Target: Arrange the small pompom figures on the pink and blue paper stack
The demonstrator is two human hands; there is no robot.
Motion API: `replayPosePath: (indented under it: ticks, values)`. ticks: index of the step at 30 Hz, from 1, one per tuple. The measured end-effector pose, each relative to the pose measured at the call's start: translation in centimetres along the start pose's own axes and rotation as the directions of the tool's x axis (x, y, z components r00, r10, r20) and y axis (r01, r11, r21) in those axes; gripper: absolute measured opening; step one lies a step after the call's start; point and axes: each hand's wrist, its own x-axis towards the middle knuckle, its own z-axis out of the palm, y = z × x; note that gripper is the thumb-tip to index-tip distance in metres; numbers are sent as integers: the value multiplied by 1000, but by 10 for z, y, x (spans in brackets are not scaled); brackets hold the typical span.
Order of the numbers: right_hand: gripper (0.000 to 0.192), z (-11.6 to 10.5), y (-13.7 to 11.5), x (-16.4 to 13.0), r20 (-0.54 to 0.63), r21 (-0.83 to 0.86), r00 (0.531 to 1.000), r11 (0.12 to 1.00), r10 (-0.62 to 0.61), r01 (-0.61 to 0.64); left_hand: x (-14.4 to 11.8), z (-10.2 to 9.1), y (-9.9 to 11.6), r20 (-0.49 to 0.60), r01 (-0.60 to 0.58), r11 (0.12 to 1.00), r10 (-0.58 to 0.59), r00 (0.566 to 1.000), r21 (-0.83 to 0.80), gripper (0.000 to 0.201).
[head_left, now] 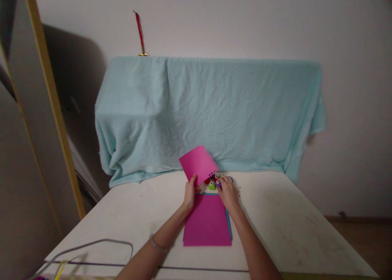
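Left hand [190, 194]: centre of frame, fingers pinched on lower edge of a pink sheet [198, 163], holding it raised and tilted, above table.
Pink sheet: 1 held up; right edge shows a row of small punched holes, some dark dots at lower right corner.
Right hand [228, 192]: just right of left hand, palm down, fingers curled over the small punches [214, 184]; whether it grips one or only rests on them, can't tell.
Punches: cluster of small coloured pieces btwn the two hands — green, red, purple seen; approx 3-4, exact count unclear, partly hidden by fingers + sheet.
Paper stack [207, 220]: flat on table, lower centre, btwn the forearms; pink on top, blue edges peeking out at right side and top; at least 2 colours, sheet count unclear.
Table [290, 222]: white, scuffed, fills lower half.
Scraps [239, 187]: tiny pink bits on table, just right of right hand.
Bracelet [156, 243]: 1, thin, on left wrist.
Cable [101, 243]: grey loop, lower left of table, well apart from hands.
Cloth [208, 112]: light blue, draped over something bulky at table's far edge, mid frame.
Red stick [140, 32]: 1, on brass base, upper left of centre, behind cloth.
Board [45, 88]: wood-edged, leaning, left of frame.
In the way: nothing btwn hands and stack.
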Motion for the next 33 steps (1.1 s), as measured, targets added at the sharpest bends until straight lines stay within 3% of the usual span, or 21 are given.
replayPosePath:
  ticks: [7, 33]
  values:
    - [36, 2, 1, 0, -10, 17, 1000, 1000, 20, -20, 15, -14, -2, -66, 39, 993, -47, 997, -109, 35]
    - [41, 2, -2, -1, -22, 14, 998, 998, 57, -57, 12, -11, -3, -60, 54, 995, -60, 996, -84, 35]
